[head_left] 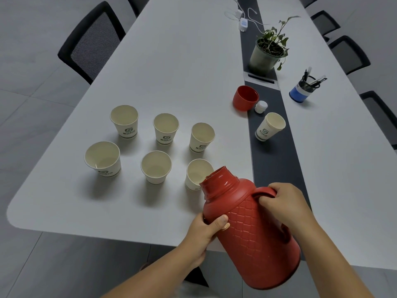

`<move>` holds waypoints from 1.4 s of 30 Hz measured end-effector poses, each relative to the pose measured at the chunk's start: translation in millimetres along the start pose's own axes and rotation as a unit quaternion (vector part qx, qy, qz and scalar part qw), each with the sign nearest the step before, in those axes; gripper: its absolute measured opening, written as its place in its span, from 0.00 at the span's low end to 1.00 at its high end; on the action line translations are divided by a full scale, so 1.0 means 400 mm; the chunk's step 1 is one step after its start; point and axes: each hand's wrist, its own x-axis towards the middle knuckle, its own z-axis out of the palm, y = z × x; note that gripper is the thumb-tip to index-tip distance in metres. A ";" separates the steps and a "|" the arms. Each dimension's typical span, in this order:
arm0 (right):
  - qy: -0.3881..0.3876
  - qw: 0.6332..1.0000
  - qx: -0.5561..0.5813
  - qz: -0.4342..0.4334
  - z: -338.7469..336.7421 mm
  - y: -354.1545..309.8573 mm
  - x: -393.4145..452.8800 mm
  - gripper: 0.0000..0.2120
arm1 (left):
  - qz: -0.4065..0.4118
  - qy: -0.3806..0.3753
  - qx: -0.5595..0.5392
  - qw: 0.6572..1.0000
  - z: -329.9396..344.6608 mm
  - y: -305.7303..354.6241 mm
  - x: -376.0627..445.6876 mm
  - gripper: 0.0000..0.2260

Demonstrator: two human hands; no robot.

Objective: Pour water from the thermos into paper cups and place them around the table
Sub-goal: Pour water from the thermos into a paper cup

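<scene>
A red thermos (253, 229) with its top off is tilted toward the upper left, its mouth over the rim of the nearest paper cup (196, 175). My right hand (283, 203) grips the thermos handle. My left hand (206, 235) holds the thermos body from the left. Several white paper cups with a logo stand in two rows on the white table (171, 61), among them one at the far left (103, 159) and one in the middle (156, 166). Another cup (270, 126) stands apart on the dark centre strip. Whether water is flowing, I cannot tell.
The thermos's red cap (245, 97) and white stopper (261, 106) lie on the table beyond the cups. A potted plant (267, 50), a pen holder (305, 89) and a charger with cable (242, 23) are farther back. Black chairs (90, 41) line both sides.
</scene>
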 end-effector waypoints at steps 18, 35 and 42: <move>-0.015 1.000 -0.004 0.001 -0.006 0.000 0.020 0.14 | 0.004 -0.015 0.017 1.000 0.009 0.015 0.007 0.46; -0.016 1.000 0.003 -0.004 -0.005 0.004 0.023 0.15 | -0.006 -0.002 0.023 1.000 0.020 0.024 0.000 0.47; 0.004 0.999 0.048 -0.006 0.004 0.023 0.004 0.15 | 0.002 0.020 0.077 0.997 0.016 0.028 -0.005 0.42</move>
